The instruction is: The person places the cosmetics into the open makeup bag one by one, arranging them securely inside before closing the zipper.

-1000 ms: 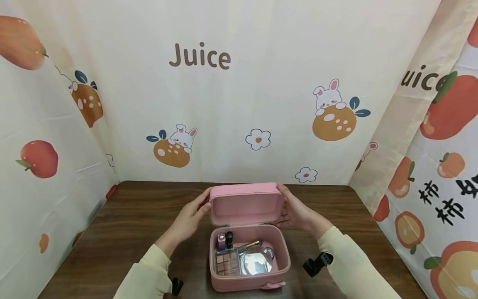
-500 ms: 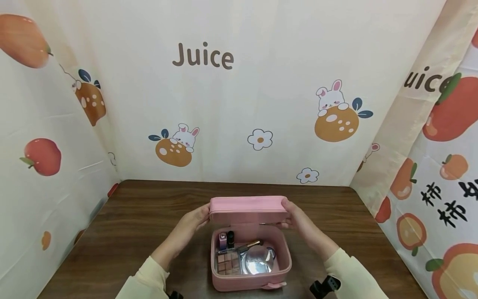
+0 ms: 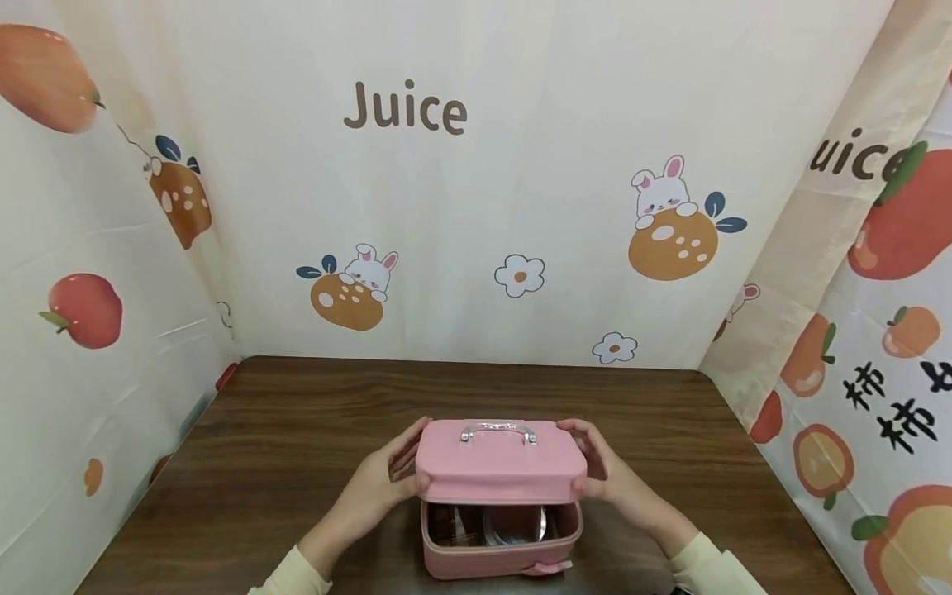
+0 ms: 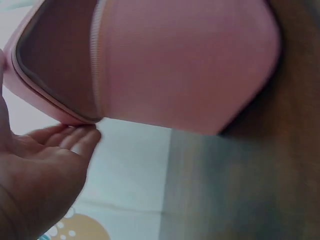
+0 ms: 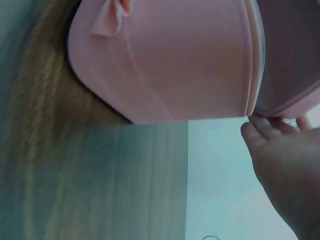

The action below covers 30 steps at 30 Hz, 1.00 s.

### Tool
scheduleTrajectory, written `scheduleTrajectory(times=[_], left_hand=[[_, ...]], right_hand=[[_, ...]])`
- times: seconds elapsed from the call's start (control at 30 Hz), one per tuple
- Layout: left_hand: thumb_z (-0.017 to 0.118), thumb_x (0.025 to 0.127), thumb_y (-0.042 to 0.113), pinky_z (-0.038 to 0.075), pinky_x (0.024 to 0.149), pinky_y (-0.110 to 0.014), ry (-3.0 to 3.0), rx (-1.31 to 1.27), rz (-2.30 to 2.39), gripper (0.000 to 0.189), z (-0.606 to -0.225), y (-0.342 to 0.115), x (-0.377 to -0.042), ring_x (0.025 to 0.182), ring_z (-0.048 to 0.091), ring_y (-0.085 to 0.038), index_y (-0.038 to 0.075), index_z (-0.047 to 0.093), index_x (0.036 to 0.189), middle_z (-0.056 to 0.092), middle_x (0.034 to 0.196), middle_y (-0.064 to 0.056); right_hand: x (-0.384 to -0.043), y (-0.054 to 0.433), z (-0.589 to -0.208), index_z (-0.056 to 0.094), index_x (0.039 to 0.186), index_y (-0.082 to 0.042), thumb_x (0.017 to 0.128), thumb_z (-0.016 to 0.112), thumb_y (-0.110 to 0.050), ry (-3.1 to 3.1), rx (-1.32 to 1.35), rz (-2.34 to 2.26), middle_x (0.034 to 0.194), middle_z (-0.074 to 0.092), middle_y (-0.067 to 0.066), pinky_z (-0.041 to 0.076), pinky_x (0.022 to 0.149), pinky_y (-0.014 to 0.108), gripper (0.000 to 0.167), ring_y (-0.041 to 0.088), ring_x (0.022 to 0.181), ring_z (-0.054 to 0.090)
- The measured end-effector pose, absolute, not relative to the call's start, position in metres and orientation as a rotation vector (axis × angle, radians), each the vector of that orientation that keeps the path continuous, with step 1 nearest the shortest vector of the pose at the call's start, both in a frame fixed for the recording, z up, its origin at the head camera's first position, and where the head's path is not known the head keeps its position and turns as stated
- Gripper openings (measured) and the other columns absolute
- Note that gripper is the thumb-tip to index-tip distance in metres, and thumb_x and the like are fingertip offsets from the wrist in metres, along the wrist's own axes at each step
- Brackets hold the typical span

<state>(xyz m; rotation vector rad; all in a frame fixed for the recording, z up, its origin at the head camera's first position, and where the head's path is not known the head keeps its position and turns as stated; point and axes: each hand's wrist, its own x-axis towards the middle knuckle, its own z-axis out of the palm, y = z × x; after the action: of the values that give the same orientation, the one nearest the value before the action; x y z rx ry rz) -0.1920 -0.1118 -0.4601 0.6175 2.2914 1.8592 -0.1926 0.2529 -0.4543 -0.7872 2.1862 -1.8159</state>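
Observation:
A pink makeup case (image 3: pixel 498 565) stands on the table, its lid (image 3: pixel 498 475) tilted partway down over the base. On top of the lid is a clear handle (image 3: pixel 500 428) with silver mounts. My left hand (image 3: pixel 375 487) holds the lid's left end, thumb at the front corner. At the opposite end, my right hand (image 3: pixel 625 487) grips the lid likewise. Through the front gap a round shiny item (image 3: pixel 515 525) and part of a palette (image 3: pixel 455 527) show, both shaded. Both wrist views show the zipper edge (image 4: pixel 96 60) and a wedge-shaped opening between lid and base.
The dark wooden table (image 3: pixel 312 413) extends around the case. Behind it hangs a printed curtain (image 3: pixel 476 182), with more printed cloth at the left and right sides. A pink tab (image 3: pixel 546 568) sticks out at the base's front right.
Both hands have swung the lid from upright forward and down over the base. Its top and handle now face up, and most of the contents are covered.

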Motion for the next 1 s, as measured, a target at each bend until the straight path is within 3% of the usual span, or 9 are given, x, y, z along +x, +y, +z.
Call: scheduleTrajectory(times=[0.23, 0.37, 0.5, 0.6, 0.67, 0.73, 0.87, 0.93, 1.0], left_hand=[[0.074, 0.078, 0.058, 0.035, 0.11, -0.022, 2.449, 0.838, 1.826, 0.096, -0.482, -0.109, -0.178, 0.139, 0.041, -0.014, 0.02, 0.031, 0.155, 0.038, 0.156, -0.002], [0.081, 0.07, 0.054, 0.036, 0.109, -0.023, 2.542, 0.88, 1.779, 0.105, -0.489, -0.108, -0.171, 0.141, 0.038, -0.015, 0.021, 0.03, 0.156, 0.035, 0.158, 0.001], [0.087, 0.064, 0.046, 0.034, 0.109, -0.021, 2.615, 0.893, 1.719, 0.113, -0.493, -0.107, -0.166, 0.144, 0.033, -0.016, 0.02, 0.027, 0.156, 0.03, 0.16, 0.003], [0.087, 0.062, 0.048, 0.031, 0.11, -0.02, 2.649, 0.906, 1.692, 0.116, -0.494, -0.108, -0.163, 0.145, 0.031, -0.015, 0.017, 0.027, 0.157, 0.029, 0.161, 0.003], [0.082, 0.066, 0.055, 0.031, 0.11, -0.02, 2.646, 0.949, 1.699, 0.113, -0.495, -0.11, -0.163, 0.145, 0.032, -0.014, 0.016, 0.027, 0.156, 0.03, 0.161, 0.002], [0.072, 0.079, 0.056, 0.031, 0.11, -0.02, 2.606, 1.016, 1.762, 0.098, -0.497, -0.114, -0.165, 0.143, 0.036, -0.016, 0.011, 0.03, 0.155, 0.034, 0.159, -0.004], [0.04, 0.107, 0.035, 0.038, 0.107, -0.021, 2.421, 0.907, 1.974, 0.052, -0.494, -0.119, -0.189, 0.134, 0.049, -0.016, 0.002, 0.043, 0.147, 0.05, 0.147, -0.012], [0.031, 0.109, 0.026, 0.04, 0.106, -0.023, 2.299, 0.749, 2.01, 0.045, -0.492, -0.117, -0.209, 0.131, 0.052, -0.015, 0.003, 0.05, 0.143, 0.056, 0.142, -0.011], [0.029, 0.11, 0.03, 0.04, 0.109, -0.029, 2.156, 0.644, 1.947, 0.047, -0.493, -0.112, -0.23, 0.133, 0.051, -0.018, 0.004, 0.053, 0.141, 0.057, 0.141, -0.011]], right_hand=[[-0.187, 0.267, -0.465, 0.02, 0.151, -0.006, 0.083, 0.075, -0.008, 2.121, -0.919, -1.734, 0.153, 0.031, 0.02, 0.031, 0.108, 0.016, 0.087, 0.006, 0.137, 0.037], [-0.184, 0.269, -0.466, 0.018, 0.151, -0.006, 0.079, 0.077, -0.001, 2.118, -0.95, -1.703, 0.156, 0.022, 0.023, 0.022, 0.111, 0.012, 0.094, 0.002, 0.143, 0.027], [-0.181, 0.27, -0.467, 0.017, 0.152, -0.006, 0.076, 0.077, 0.001, 2.142, -0.983, -1.669, 0.159, 0.019, 0.021, 0.019, 0.112, 0.012, 0.098, 0.001, 0.145, 0.022], [-0.178, 0.269, -0.467, 0.015, 0.153, -0.007, 0.076, 0.078, 0.001, 2.139, -0.988, -1.664, 0.16, 0.017, 0.018, 0.019, 0.112, 0.011, 0.099, 0.0, 0.146, 0.021], [-0.177, 0.268, -0.467, 0.015, 0.153, -0.007, 0.076, 0.077, 0.0, 2.134, -0.992, -1.665, 0.16, 0.017, 0.018, 0.019, 0.112, 0.011, 0.1, 0.0, 0.146, 0.02], [-0.177, 0.266, -0.467, 0.014, 0.153, -0.007, 0.077, 0.077, 0.0, 2.123, -0.995, -1.664, 0.16, 0.017, 0.018, 0.02, 0.112, 0.011, 0.1, 0.0, 0.146, 0.02], [-0.178, 0.266, -0.467, 0.014, 0.154, -0.007, 0.078, 0.077, -0.001, 2.132, -0.992, -1.64, 0.16, 0.016, 0.019, 0.021, 0.111, 0.012, 0.099, 0.001, 0.146, 0.02], [-0.177, 0.267, -0.465, 0.014, 0.153, -0.009, 0.078, 0.078, -0.003, 2.146, -0.973, -1.619, 0.16, 0.017, 0.018, 0.021, 0.111, 0.011, 0.099, 0.0, 0.146, 0.02], [-0.176, 0.27, -0.464, 0.015, 0.153, -0.009, 0.078, 0.078, -0.004, 2.164, -0.962, -1.596, 0.159, 0.018, 0.019, 0.021, 0.111, 0.01, 0.099, -0.001, 0.145, 0.021]])
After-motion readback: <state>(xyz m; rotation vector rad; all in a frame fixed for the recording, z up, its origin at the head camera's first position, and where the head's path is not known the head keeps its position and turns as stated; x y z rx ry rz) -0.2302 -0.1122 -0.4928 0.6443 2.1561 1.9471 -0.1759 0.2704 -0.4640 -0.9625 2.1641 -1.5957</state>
